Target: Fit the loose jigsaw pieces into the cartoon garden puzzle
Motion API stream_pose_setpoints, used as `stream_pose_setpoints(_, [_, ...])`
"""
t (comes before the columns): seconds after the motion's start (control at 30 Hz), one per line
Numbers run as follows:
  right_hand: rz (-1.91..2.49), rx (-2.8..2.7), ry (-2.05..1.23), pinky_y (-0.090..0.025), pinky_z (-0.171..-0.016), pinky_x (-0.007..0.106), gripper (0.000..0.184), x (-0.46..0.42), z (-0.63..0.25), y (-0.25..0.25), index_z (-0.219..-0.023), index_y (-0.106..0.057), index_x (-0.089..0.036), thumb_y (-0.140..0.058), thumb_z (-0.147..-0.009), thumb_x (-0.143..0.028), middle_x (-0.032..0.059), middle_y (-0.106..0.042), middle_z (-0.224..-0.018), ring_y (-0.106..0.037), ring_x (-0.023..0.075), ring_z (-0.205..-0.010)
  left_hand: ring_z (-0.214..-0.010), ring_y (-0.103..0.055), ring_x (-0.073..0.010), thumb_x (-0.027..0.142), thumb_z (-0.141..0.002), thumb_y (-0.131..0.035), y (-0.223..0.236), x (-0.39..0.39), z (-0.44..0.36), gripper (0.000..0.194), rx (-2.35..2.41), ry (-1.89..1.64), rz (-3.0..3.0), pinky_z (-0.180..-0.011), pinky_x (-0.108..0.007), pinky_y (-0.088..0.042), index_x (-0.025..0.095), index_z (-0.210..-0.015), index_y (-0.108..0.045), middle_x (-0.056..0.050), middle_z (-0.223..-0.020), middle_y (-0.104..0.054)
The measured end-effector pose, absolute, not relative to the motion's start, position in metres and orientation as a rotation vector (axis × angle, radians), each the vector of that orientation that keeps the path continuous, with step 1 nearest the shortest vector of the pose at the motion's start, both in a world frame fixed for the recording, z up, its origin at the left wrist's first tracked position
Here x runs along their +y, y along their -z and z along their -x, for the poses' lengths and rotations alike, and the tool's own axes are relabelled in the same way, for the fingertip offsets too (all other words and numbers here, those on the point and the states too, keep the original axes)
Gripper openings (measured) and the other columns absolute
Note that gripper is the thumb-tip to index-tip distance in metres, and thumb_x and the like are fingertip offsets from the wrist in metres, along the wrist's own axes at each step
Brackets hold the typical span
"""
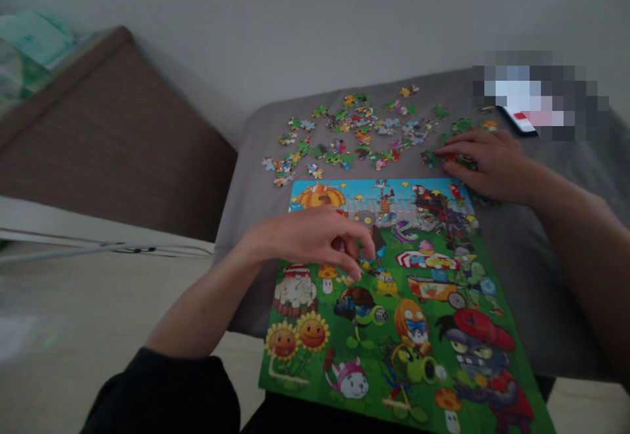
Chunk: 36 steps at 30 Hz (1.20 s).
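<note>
A large jigsaw picture of cartoon plants and zombies (394, 303) lies on the grey-covered table (512, 250), bright green with a blue sky strip along its far edge. My left hand (310, 240) hangs over its middle, fingers curled down, close to a small blue patch. Whether those fingers pinch a piece, I cannot tell. My right hand (487, 165) is at the picture's far right corner, with a dark green jigsaw piece (463, 162) between thumb and fingers. Beyond the picture lies a spread of several loose colourful jigsaw pieces (349, 133).
A smartphone (516, 122), partly blurred out, lies at the table's far right. A brown cushioned seat (108, 138) stands to the left, beyond a pale surface (88, 303). A grey wall (315, 20) rises behind. My black sleeve (162, 394) shows at the bottom.
</note>
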State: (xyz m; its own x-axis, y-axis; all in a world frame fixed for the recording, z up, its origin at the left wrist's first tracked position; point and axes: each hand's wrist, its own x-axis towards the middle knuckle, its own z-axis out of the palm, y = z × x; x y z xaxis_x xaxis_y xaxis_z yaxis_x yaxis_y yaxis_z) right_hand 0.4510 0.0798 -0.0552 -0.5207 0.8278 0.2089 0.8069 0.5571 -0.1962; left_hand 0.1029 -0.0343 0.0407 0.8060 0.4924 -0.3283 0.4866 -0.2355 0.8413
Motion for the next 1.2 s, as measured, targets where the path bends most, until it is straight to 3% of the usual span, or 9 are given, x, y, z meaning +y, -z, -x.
stream_pose_setpoints(0.23, [1.360,-2.500,-0.056,-0.043,-0.103,0.063,0.054,0.080,-0.450,0.058,-0.119,-0.074,-0.016,-0.037,-0.094,-0.047,0.0208,-0.068,-0.126,-0.059,0.0411,-0.124,-0.059,-0.067,-0.0078,0.027,-0.084,-0.087,-0.043,-0.078,-0.075,0.012,0.801,0.002,-1.789,-0.056,-0.015,-0.044,0.019,-0.091,-0.081,0.003,-0.071,-0.076])
stream_pose_setpoints(0.4, [1.267,-2.528,-0.061,-0.043,-0.104,0.064,0.055,0.081,-0.448,0.058,-0.117,-0.074,-0.014,-0.038,-0.093,-0.046,0.0232,-0.070,-0.122,-0.060,0.0425,-0.123,-0.070,-0.072,-0.0108,0.022,-0.089,-0.081,-0.040,-0.106,-0.063,0.008,0.847,-0.031,-1.863,-0.065,-0.017,-0.049,0.021,-0.097,-0.083,-0.002,-0.084,-0.081])
stream_pose_setpoints(0.6, [1.228,-2.561,-0.029,-0.045,-0.103,0.063,0.057,0.081,-0.446,0.059,-0.119,-0.075,-0.012,-0.037,-0.093,-0.045,0.0242,-0.072,-0.119,-0.063,0.0436,-0.118,-0.075,-0.074,-0.0124,0.011,-0.090,-0.077,-0.036,-0.123,-0.062,0.015,0.776,-0.033,-1.891,-0.069,-0.019,-0.052,0.018,-0.102,-0.082,-0.004,-0.087,-0.081])
stream_pose_setpoints(0.77, [1.225,-2.581,-0.041,-0.046,-0.102,0.062,0.057,0.079,-0.442,0.054,-0.120,-0.075,-0.011,-0.037,-0.092,-0.043,0.0249,-0.073,-0.118,-0.064,0.0431,-0.117,-0.079,-0.074,-0.0132,0.019,-0.097,-0.071,-0.032,-0.130,-0.058,0.011,0.757,-0.076,-1.971,-0.072,-0.021,-0.053,0.018,-0.102,-0.081,-0.004,-0.088,-0.080])
stream_pose_setpoints(0.93, [1.222,-2.585,-0.026,-0.044,-0.104,0.062,0.056,0.077,-0.439,0.052,-0.118,-0.074,-0.012,-0.036,-0.092,-0.043,0.0234,-0.074,-0.119,-0.063,0.0430,-0.119,-0.081,-0.072,-0.0123,0.032,-0.105,-0.059,-0.029,-0.134,-0.053,0.025,0.831,-0.102,-2.141,-0.075,-0.021,-0.053,0.021,-0.100,-0.080,-0.004,-0.092,-0.076])
stream_pose_setpoints(1.2, [1.239,-2.578,-0.049,-0.045,-0.103,0.062,0.056,0.078,-0.440,0.056,-0.121,-0.074,-0.011,-0.037,-0.093,-0.042,0.0247,-0.072,-0.119,-0.062,0.0417,-0.117,-0.081,-0.067,-0.0125,0.025,-0.106,-0.056,-0.029,-0.132,-0.056,0.023,0.810,-0.080,-2.215,-0.077,-0.022,-0.051,0.020,-0.100,-0.078,-0.004,-0.091,-0.073])
